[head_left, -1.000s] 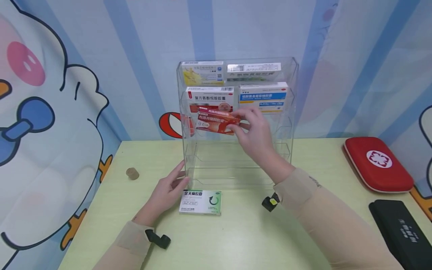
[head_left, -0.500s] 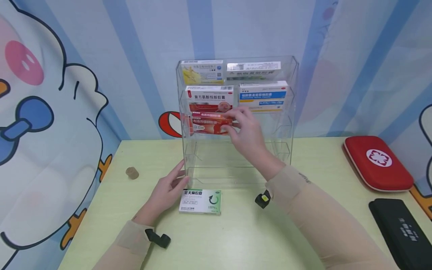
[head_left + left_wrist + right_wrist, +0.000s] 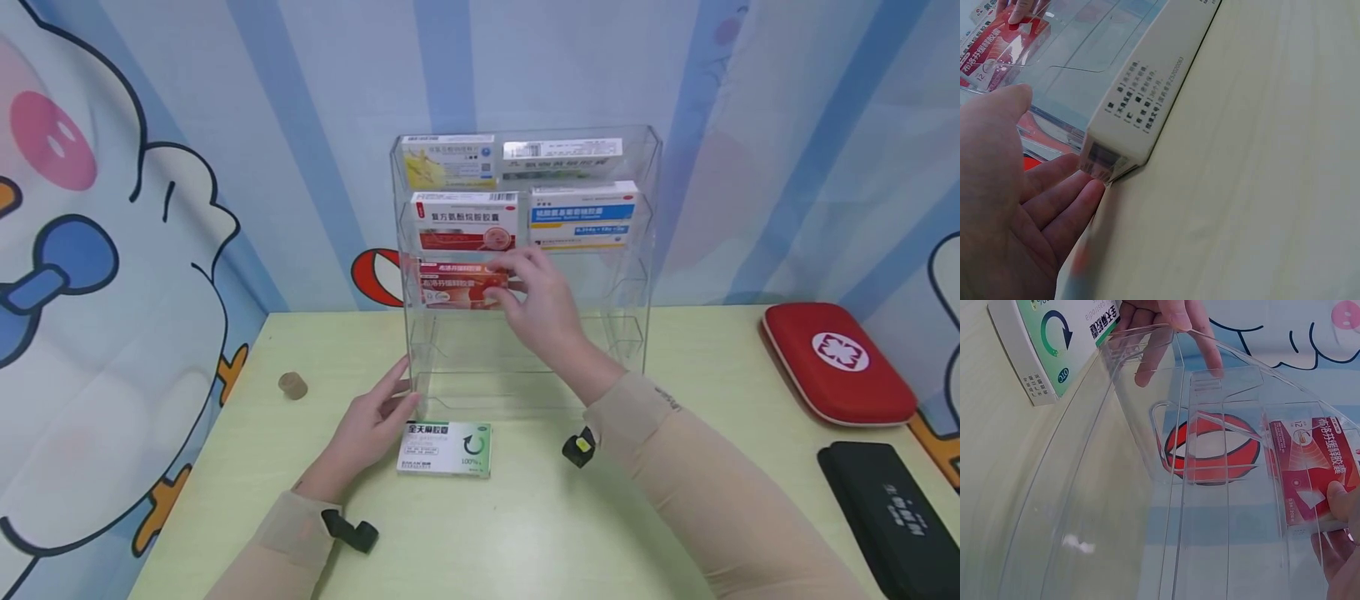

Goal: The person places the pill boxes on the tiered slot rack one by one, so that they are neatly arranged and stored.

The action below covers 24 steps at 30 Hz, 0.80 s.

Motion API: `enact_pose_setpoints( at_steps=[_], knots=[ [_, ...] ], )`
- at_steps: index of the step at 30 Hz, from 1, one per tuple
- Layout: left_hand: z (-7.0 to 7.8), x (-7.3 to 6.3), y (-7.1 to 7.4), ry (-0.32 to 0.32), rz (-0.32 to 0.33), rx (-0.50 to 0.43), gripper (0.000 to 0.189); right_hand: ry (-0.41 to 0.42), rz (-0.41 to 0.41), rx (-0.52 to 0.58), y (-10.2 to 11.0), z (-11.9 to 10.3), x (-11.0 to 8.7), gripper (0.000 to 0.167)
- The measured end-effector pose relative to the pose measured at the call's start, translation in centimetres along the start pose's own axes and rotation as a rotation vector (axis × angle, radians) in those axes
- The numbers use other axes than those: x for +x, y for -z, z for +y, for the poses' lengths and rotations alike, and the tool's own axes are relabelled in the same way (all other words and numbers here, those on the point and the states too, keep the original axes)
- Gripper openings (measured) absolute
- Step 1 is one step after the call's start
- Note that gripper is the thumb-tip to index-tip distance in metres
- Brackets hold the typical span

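Note:
My right hand pinches a red medicine box by its right end, between thumb and fingers. The box stands nearly level at the left of the third tier of a clear acrylic display rack. In the right wrist view, the red box shows through the clear plastic. My left hand touches the rack's lower left corner, its fingers extended along the side and the thumb at the front edge. Right in front of that corner, a white and green medicine box lies flat on the table.
Upper tiers hold a yellow and white box, a white box, a white and red box and a blue and white box. A cork sits left; a red first-aid case and black pouch lie right.
My right hand has brought the red box down and left, from tilted in front of the rack to nearly level in the third tier. The left hand has stayed in place.

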<state>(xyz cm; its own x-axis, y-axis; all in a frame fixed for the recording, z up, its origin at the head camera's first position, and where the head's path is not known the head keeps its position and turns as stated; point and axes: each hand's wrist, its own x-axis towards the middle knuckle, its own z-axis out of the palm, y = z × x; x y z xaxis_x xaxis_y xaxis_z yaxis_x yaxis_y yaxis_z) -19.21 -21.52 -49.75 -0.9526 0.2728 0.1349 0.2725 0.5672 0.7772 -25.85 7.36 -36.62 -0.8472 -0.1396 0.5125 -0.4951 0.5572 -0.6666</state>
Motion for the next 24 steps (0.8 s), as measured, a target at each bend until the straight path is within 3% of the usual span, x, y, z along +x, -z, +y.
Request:
enact_pose_setpoints(
  at_steps=[10, 15, 20, 24],
  knots=[
    [0.0, 0.0, 0.0, -0.016, 0.0, -0.012, 0.072, -0.03, 0.025, 0.109, 0.0, 0.2, -0.7, 0.047],
    [0.0, 0.0, 0.0, -0.01, 0.003, -0.006, 0.072, -0.024, 0.076, 0.097, -0.1, 0.3, -1.5, 0.049],
    [-0.1, -0.1, -0.1, -0.006, -0.001, -0.005, 0.072, 0.05, 0.153, 0.091, -0.2, 0.5, -2.7, 0.049],
    [-0.1, 0.0, -0.1, -0.005, 0.0, -0.01, 0.071, 0.133, 0.151, 0.108, -0.7, 0.6, -4.2, 0.049]
  ],
)
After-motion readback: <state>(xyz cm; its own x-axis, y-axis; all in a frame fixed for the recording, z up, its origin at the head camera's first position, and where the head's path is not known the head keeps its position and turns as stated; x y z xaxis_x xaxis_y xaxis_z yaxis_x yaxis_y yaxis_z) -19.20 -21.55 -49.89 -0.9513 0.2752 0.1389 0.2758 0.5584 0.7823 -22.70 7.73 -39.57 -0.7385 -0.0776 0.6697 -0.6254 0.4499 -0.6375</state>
